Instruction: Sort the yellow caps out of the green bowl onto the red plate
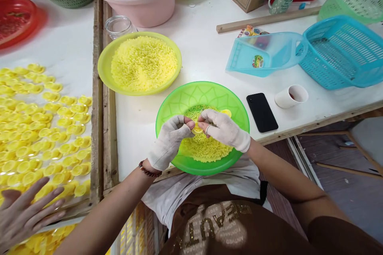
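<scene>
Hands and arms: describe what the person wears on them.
The left hand and right hand wear off-white knit gloves, with bare fingertips showing. A dark beaded bracelet circles the left wrist. The forearms are bare, and a brown short sleeve shows on the right arm.

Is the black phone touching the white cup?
Apart. The head view shows a strip of white tabletop between the black phone and the white cup.
</scene>
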Demonstrator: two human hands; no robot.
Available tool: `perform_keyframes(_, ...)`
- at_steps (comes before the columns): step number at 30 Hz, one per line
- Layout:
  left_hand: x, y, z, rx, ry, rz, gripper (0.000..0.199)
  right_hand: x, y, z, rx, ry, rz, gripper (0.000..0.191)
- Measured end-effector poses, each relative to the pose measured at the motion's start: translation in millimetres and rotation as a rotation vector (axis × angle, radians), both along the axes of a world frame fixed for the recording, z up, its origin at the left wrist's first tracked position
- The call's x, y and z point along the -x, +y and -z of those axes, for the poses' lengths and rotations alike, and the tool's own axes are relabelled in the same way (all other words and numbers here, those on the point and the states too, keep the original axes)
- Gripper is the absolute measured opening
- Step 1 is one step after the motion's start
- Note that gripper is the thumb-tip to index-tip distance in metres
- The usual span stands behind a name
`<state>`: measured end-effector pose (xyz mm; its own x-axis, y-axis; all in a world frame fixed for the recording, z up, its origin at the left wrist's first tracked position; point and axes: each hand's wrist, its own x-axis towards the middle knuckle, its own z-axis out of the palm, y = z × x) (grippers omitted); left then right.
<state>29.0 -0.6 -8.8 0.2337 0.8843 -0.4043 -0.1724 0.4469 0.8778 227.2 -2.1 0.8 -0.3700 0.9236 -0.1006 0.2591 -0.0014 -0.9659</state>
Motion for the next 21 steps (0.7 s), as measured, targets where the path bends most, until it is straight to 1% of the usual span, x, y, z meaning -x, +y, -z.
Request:
perform_keyframes(3,-2,1,-0.3,0.027,-0.030,-0.029,0.035,-8,0,-1.2,0.121,0.151,0.014,0.017)
perform_keyframes(5,-3,0,-4.9,0.052,-0.059,-0.060,0.038,-14,-2,-1.8,0.106,0.109,0.036,0.018)
perform_keyframes(6,-3,0,-8.6,0.061,-0.070,-0.070,0.038,-16,-3,-1.7,0.068,0.034,0.035,0.017)
perform_keyframes(8,1,-2,-17.8,0.059,-0.078,-0.070,0.038,-18,-6,0.2,-0.068,-0.184,0.005,0.017)
perform_keyframes(11,21,-5,-31.9,-0.016,-0.030,-0.083,0.036,-18,-8,7.1,-0.331,-0.500,-0.077,0.020)
perform_keyframes(13,46,-8,-39.9,-0.101,0.077,-0.153,0.035,-17,-9,12.6,-0.438,-0.586,-0.109,0.025)
perform_keyframes(15,81,-12,-46.4,-0.194,0.289,-0.247,0.032,-16,-9,16.7,-0.485,-0.606,-0.117,0.027)
perform_keyframes(18,145,-13,-50.9,-0.307,0.766,-0.398,0.025,-15,-9,20.0,-0.496,-0.613,-0.131,0.027)
perform_keyframes(20,190,-7,-48.2,-0.345,1.096,-0.478,0.020,-14,-9,21.1,-0.493,-0.615,-0.145,0.027)
perform_keyframes(21,211,-1,-44.8,-0.354,1.235,-0.496,0.018,-14,-9,21.6,-0.493,-0.615,-0.149,0.027)
